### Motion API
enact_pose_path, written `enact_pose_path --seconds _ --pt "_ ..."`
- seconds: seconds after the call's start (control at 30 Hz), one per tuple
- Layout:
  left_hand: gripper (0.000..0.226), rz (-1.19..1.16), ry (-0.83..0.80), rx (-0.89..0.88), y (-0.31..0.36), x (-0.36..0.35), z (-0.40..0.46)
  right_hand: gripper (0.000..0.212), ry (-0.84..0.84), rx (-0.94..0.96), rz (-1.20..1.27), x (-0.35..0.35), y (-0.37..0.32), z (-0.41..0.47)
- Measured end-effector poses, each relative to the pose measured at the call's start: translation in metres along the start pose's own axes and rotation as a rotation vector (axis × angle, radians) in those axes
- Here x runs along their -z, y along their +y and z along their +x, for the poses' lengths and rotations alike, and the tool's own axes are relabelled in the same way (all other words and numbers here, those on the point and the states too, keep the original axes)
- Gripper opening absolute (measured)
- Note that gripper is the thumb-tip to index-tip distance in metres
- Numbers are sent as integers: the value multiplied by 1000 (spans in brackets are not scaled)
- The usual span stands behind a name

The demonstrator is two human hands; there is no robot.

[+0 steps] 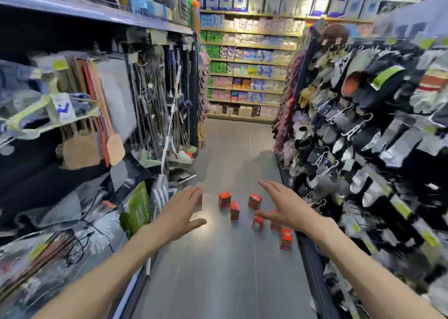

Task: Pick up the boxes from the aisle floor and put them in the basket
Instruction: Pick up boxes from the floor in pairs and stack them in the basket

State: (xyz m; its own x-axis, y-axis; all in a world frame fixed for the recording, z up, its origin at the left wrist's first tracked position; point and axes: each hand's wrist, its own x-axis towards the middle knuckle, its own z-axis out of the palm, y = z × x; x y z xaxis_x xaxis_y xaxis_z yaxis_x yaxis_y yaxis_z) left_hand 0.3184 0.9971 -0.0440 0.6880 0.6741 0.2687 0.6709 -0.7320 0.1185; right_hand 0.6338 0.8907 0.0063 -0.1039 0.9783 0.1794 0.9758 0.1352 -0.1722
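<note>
Your left hand (180, 213) and right hand (288, 208) reach forward, fingers spread, holding nothing. Small red boxes (234, 210) stand scattered on the grey aisle floor (225, 282) beyond them; two are partly hidden behind your hands. The side shelves (72, 124) are blurred.

a grey aisle floor (225, 270) runs ahead to a far shelf wall (244, 59) stacked with pastel packets in rows. on the left, a rack holds hanging brooms and mop handles (155, 105), wooden paddles (80, 149), a green packet (138, 207) low down and a pale green hanger (46, 115). on the right, socks and slippers (358, 124) hang from hooks, much of it blurred.
</note>
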Motion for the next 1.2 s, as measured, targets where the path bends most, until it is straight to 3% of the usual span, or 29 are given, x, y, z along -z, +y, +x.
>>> enact_pose_path --seconds 0.4,0.87,1.2 --pt "89 5 -45 43 -139 -76 287 97 -43 32 12 -49 184 291" --pt "87 -19 -42 66 -361 -177 544 93 -96 89 53 -134 298 631" --pt "86 -85 -166 65 -495 -272 689 90 -154 31 97 -214 378 805"
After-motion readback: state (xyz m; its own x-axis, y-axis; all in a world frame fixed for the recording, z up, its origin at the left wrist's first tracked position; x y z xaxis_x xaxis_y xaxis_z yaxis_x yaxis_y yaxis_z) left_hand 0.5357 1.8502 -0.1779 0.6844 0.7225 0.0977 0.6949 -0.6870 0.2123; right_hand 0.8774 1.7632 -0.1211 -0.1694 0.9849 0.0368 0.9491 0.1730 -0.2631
